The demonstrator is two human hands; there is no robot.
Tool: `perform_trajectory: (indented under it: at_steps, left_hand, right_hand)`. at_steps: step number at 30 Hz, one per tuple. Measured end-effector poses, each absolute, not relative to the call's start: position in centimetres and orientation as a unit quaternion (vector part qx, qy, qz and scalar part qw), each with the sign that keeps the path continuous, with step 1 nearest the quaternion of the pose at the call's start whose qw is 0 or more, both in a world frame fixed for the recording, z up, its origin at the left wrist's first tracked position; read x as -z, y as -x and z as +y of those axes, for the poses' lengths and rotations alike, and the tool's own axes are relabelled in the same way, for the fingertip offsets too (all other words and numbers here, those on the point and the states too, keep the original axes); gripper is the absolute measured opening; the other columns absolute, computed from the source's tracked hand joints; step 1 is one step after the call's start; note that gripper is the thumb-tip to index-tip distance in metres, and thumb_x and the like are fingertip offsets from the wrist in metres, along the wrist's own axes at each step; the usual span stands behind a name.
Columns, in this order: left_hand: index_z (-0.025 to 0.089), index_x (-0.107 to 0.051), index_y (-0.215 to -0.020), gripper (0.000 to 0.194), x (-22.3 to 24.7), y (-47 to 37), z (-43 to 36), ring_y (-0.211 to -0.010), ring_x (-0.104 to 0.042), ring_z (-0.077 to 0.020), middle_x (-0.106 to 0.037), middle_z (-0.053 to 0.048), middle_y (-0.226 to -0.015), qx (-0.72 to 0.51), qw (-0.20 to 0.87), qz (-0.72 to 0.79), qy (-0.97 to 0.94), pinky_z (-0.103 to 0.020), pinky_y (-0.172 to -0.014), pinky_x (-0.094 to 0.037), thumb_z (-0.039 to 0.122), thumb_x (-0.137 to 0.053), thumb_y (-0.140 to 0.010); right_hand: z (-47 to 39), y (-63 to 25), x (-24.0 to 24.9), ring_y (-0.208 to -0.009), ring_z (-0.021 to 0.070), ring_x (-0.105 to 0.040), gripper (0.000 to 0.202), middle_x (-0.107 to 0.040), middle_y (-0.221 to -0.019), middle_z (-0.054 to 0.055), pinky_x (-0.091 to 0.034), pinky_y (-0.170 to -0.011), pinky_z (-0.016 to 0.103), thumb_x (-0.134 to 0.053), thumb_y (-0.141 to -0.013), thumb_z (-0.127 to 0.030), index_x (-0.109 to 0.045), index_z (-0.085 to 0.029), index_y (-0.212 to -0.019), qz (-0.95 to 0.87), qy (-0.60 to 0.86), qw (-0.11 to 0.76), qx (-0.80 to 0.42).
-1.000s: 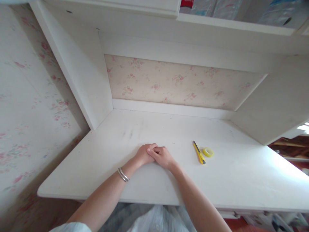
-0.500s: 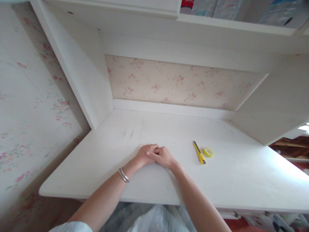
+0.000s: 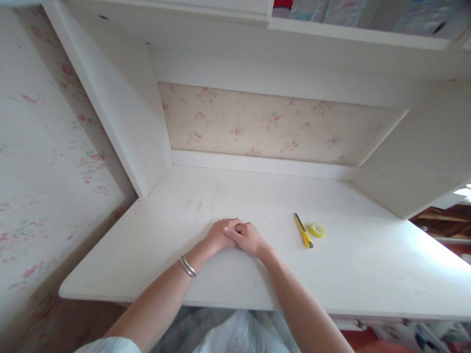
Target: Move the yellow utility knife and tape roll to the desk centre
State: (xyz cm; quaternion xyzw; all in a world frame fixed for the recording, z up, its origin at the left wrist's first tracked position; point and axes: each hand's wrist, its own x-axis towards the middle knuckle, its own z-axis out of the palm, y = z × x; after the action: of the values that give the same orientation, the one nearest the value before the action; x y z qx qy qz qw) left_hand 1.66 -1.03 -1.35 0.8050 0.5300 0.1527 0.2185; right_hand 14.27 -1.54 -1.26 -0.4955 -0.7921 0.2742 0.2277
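Observation:
My left hand (image 3: 221, 234) and my right hand (image 3: 251, 239) are clasped together over the white desk (image 3: 228, 282). The fingers are closed and folded into each other, with the right thumb lying across the left hand. No object shows in either one, though the space between the palms is hidden. Two silver bangles (image 3: 189, 266) circle my left wrist. Right of my right hand lies a yellow utility knife (image 3: 303, 230), its dark end pointing away from me. Beside the knife, a roll of yellow tape (image 3: 317, 230) rests flat.
Upright white side panels (image 3: 110, 103) close in the desk on both sides. Above the back hangs a white shelf unit (image 3: 353, 33) holding plastic-wrapped things. Floral wallpaper (image 3: 272, 122) shows behind. The desk's front edge runs close to my body.
My right thumb has shifted slightly upward on my left hand. The view has tilted a little; the knife and the tape lie as before.

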Motion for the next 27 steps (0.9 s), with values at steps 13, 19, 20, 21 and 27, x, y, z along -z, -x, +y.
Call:
perform_trajectory:
  at_steps: [13, 19, 20, 21, 27]
  left_hand:
    - [0.021, -0.059, -0.093, 0.02, 1.92, -1.56, -0.87, -0.081, -0.059, -0.0176, -0.066, -0.003, -0.092, -0.164, 0.209, 0.516, -0.814, -0.024, -0.068, -0.042, 0.029, -0.049, -0.078]
    - [0.022, -0.058, -0.093, 0.019, 2.22, -1.56, -0.74, -0.081, -0.06, -0.0178, -0.066, -0.002, -0.091, -0.156, 0.199, 0.516, -0.818, -0.024, -0.069, -0.043, 0.03, -0.049, -0.078]
    - [0.022, -0.058, -0.093, 0.019, 2.24, -1.55, -0.74, -0.081, -0.06, -0.0177, -0.066, -0.002, -0.09, -0.156, 0.196, 0.515, -0.82, -0.025, -0.068, -0.043, 0.029, -0.049, -0.078]
    - [0.021, -0.058, -0.092, 0.018, 2.24, -1.55, -0.74, -0.08, -0.06, -0.0176, -0.066, -0.002, -0.09, -0.157, 0.194, 0.514, -0.821, -0.025, -0.068, -0.043, 0.029, -0.049, -0.078]
    - [0.022, -0.059, -0.092, 0.019, 2.05, -1.51, -0.81, -0.081, -0.061, -0.0176, -0.067, -0.002, -0.09, -0.161, 0.194, 0.513, -0.821, -0.024, -0.066, -0.043, 0.031, -0.048, -0.078]
  right_hand:
    - [-1.67, -14.21, 1.1, -0.045, 0.0085, -0.037, 0.061, -0.041, -0.046, -0.001, -0.02, -0.044, 0.024, -0.035, -0.079, -0.066, -0.05, -0.017, -0.047, -0.792, 0.491, 0.234, -0.278]
    - [-1.68, -14.24, 1.04, -0.047, 0.0087, -0.039, 0.063, -0.046, -0.047, 0.0, -0.023, -0.046, 0.024, -0.032, -0.079, -0.068, -0.053, -0.016, -0.049, -0.796, 0.498, 0.216, -0.268]
    - [-1.67, -14.24, 1.04, -0.047, 0.0088, -0.039, 0.064, -0.047, -0.048, 0.0, -0.023, -0.046, 0.024, -0.031, -0.079, -0.068, -0.054, -0.016, -0.05, -0.796, 0.5, 0.213, -0.266]
    - [-1.66, -14.24, 1.05, -0.047, 0.0088, -0.039, 0.065, -0.048, -0.048, 0.0, -0.023, -0.046, 0.024, -0.031, -0.079, -0.069, -0.054, -0.016, -0.05, -0.796, 0.502, 0.21, -0.264]
    - [-1.63, -14.24, 1.1, -0.047, 0.0086, -0.04, 0.065, -0.048, -0.048, 0.0, -0.023, -0.046, 0.023, -0.03, -0.079, -0.069, -0.054, -0.015, -0.05, -0.795, 0.503, 0.211, -0.265]
